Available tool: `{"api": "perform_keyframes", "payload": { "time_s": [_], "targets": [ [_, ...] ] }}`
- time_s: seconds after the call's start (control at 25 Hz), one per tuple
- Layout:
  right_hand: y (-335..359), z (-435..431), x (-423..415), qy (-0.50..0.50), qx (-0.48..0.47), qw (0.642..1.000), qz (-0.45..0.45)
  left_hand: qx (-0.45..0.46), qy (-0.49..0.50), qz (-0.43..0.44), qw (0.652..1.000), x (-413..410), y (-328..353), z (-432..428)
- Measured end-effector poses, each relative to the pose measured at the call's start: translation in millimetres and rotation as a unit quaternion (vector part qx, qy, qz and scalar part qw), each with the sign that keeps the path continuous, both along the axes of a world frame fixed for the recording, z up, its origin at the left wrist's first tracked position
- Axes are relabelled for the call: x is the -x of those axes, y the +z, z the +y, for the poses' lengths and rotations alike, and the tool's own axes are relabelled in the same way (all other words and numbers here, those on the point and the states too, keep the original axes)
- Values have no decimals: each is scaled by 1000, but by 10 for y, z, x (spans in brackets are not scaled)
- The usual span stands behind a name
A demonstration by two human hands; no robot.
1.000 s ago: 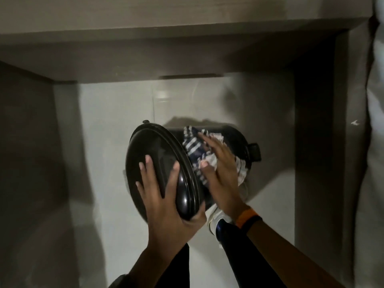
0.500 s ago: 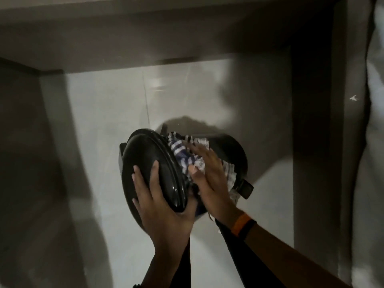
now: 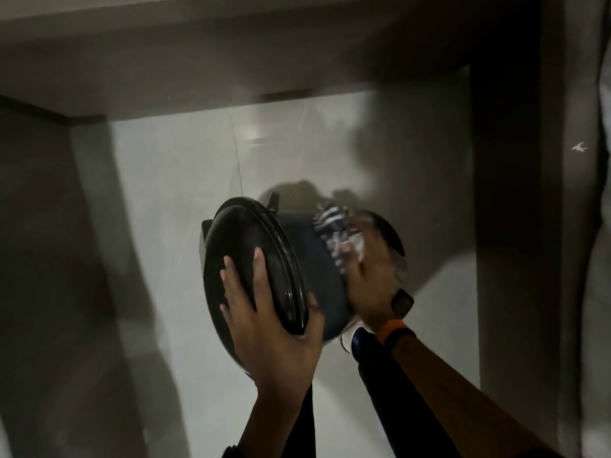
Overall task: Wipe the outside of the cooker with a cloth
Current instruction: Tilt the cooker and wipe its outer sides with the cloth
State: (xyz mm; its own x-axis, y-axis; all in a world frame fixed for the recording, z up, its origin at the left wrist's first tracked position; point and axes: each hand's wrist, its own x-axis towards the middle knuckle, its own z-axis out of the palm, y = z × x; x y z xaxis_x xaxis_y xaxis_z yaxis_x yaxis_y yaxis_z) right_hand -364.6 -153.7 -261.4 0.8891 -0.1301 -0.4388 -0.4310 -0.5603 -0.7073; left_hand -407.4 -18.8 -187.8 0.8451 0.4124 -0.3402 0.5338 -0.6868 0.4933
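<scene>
A black cooker (image 3: 304, 256) is held tipped on its side in mid-air, lid facing left toward me. My left hand (image 3: 267, 322) grips the lid's lower rim, fingers spread over the glossy lid and thumb behind the rim. My right hand (image 3: 367, 282), blurred by motion, presses a blue-and-white striped cloth (image 3: 330, 229) against the far part of the cooker's dark side wall. One black side handle (image 3: 401, 304) sticks out just by my right wrist. An orange and black band sits on that wrist.
Below lies a pale tiled floor (image 3: 185, 200). Grey walls (image 3: 49, 259) close in at the left and back, and a dark vertical edge (image 3: 506, 226) rises at the right. My dark trouser leg and a white shoe (image 3: 352, 337) show under the cooker.
My right hand has slid the cloth away from the lid toward the cooker's base. The cooker has turned, bringing its side handle down beside my right wrist. My left hand keeps its hold on the lid.
</scene>
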Motion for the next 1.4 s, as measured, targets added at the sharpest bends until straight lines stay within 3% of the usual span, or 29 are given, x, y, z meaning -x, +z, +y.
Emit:
{"api": "perform_keyframes", "payload": {
  "time_s": [0.12, 0.24, 0.36, 0.52, 0.64, 0.76, 0.84, 0.96, 1.04, 1.12, 1.24, 1.32, 1.4],
  "targets": [
    [-454, -482, -159, -189, 9, 972, 141, -21, -59, -31, 998, -70, -21, -51],
    [-672, -532, -342, -186, -44, 961, 198, -34, -85, -57, 994, -293, 3, -81],
    [-826, -636, -544, -188, -80, 953, 224, -27, -111, -17, 993, -881, 72, -49],
    [-556, -425, -1330, -170, -190, 950, 179, -61, -210, 40, 975, -1803, 83, -289],
    [-83, -219, -1666, -145, -251, 949, 124, -85, -249, -8, 965, -1752, 125, -266],
    [227, -163, -1130, -163, -222, 959, 73, -48, -277, -119, 952, -970, 132, -68],
    [240, -172, -559, -128, -202, 969, 56, -15, -249, -98, 964, -506, 125, 5],
    [-228, -366, -279, -163, -68, 981, 79, -71, -116, -22, 991, -425, 37, 14],
    [-473, -552, -354, -172, -25, 976, 132, -77, -128, -10, 989, -534, 13, 0],
    [-357, -417, -458, -166, -64, 974, 138, -47, -149, -14, 988, -569, 7, -39],
    [267, 67, -451, -86, -149, 984, 45, -56, -169, -12, 984, -548, 1, -89],
    [347, 152, -622, -32, -123, 992, -10, -62, -173, -26, 983, -527, -20, -74],
    [141, 157, -937, 49, -78, 995, 47, -44, -159, -51, 985, -524, -57, -4]
  ]
}}
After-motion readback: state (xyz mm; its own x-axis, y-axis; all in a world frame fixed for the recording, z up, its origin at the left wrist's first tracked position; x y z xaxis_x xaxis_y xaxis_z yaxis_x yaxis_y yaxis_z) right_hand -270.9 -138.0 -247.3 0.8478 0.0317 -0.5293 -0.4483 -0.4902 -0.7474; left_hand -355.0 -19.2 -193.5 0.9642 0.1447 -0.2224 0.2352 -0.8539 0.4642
